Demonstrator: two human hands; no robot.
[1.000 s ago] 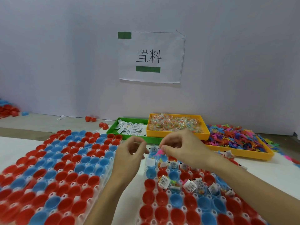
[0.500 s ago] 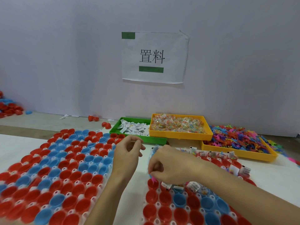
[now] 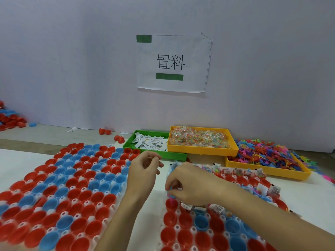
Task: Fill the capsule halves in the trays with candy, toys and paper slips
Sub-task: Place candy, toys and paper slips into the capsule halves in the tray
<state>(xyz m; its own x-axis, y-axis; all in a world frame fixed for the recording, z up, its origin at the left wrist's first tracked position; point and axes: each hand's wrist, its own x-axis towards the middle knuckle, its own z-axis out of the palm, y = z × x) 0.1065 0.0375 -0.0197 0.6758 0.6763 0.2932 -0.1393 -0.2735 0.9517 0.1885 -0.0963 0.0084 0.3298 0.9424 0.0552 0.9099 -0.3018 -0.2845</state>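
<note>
My right hand hovers over the near-left part of the right capsule tray. Its curled fingers pinch a pink toy at a red capsule half. Several halves behind and to the right of the hand hold paper slips and toys. My left hand is raised between the two trays with its fingertips curled towards the thumb; whether it holds anything is hidden. The left tray carries red and blue halves with nothing in them.
At the back stand a green tray of paper slips, a yellow tray of wrapped candy and a yellow tray of coloured toys. Loose red halves lie near the wall, with a pile at far left.
My right hand moved from beside the left hand down and towards me onto the right tray, bringing the pink toy to a red half. The left hand stayed nearly still.
</note>
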